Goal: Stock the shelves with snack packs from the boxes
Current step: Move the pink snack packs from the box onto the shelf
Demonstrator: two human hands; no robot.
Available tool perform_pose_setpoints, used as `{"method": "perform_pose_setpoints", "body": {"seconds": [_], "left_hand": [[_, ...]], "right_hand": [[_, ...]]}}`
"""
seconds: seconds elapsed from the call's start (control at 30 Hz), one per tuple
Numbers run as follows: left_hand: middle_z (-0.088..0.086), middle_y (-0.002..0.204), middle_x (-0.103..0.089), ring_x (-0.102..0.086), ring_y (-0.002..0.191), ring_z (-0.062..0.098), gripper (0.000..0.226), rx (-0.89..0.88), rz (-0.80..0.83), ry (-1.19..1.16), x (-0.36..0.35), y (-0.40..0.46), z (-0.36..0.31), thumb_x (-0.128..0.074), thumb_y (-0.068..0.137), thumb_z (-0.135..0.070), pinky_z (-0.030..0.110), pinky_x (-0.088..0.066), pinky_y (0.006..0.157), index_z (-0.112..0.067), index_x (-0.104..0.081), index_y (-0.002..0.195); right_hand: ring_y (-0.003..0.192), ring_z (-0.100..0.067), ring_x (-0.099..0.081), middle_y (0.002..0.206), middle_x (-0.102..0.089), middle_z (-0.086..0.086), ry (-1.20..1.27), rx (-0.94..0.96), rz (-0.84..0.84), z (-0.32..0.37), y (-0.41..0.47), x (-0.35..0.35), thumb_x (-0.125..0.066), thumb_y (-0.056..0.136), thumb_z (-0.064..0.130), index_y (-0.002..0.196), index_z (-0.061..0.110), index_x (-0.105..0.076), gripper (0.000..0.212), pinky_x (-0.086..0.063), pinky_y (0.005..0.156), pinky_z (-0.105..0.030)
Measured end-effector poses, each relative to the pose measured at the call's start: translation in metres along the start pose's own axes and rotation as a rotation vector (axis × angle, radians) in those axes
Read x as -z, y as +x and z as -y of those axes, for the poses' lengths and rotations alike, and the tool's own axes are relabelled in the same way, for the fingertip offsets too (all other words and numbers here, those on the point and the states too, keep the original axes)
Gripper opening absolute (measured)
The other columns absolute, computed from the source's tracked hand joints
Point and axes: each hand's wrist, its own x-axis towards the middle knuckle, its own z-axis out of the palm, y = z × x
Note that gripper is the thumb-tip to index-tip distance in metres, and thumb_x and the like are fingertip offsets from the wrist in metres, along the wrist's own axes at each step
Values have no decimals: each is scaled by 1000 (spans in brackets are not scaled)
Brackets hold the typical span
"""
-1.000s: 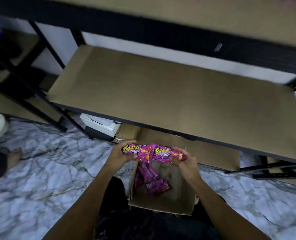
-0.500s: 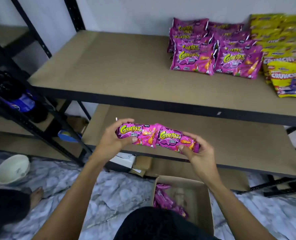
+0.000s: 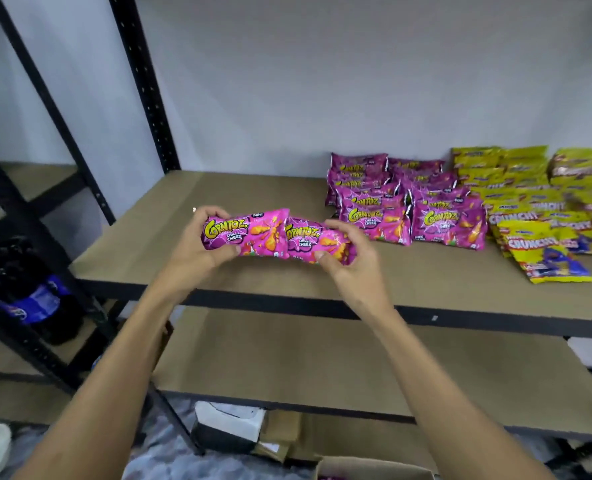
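Above the shelf (image 3: 218, 271), both hands, left hand (image 3: 197, 251) and right hand (image 3: 353, 265), gripped pink packs (image 3: 273, 237); stacked packs (image 3: 405, 202) showed stocking partly done, with room left.

We have both forearms stretched forward and up, bare to the elbow, converging toward the middle of the view. Our left hand (image 3: 197, 249) curls around one end of what we carry, thumb underneath and fingers wrapped over the top. Our right hand (image 3: 351, 258) grips the other end, thumb pressed on the near side, fingers arched over the far side. The wrists sit level, near each other.
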Motion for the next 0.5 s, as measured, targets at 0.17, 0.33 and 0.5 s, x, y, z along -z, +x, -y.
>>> {"method": "perform_pose_setpoints", "body": {"seconds": [0.17, 0.33, 0.5], "left_hand": [[-3, 93, -60, -58, 73, 1, 44, 48, -72, 23, -5, 47, 28, -73, 77, 7, 8, -47, 64, -17, -52, 107], [-2, 100, -63, -60, 83, 4, 49, 23, -117, 12, -10, 101, 45, -72, 74, 11, 5, -46, 68, -21, -54, 107], [-5, 97, -60, -59, 87, 13, 61, 24, -203, 46, 3, 144, 68, -72, 74, 11, 12, -46, 77, -22, -47, 119]], "right_hand": [[100, 15, -50, 116, -59, 13, -139, -55, -44, -27, 52, -24, -69, 86, 5, 119, 23, -61, 38, -34, 87, 2], [99, -3, -47, 121, -56, -9, -350, 8, -136, -36, 111, -45, -66, 84, -1, 118, 28, -64, 45, -33, 91, -4], [88, -13, -59, 108, -58, -8, -416, 5, -146, -52, 149, -75, -58, 80, -12, 124, 27, -62, 59, -52, 89, -31]]}}
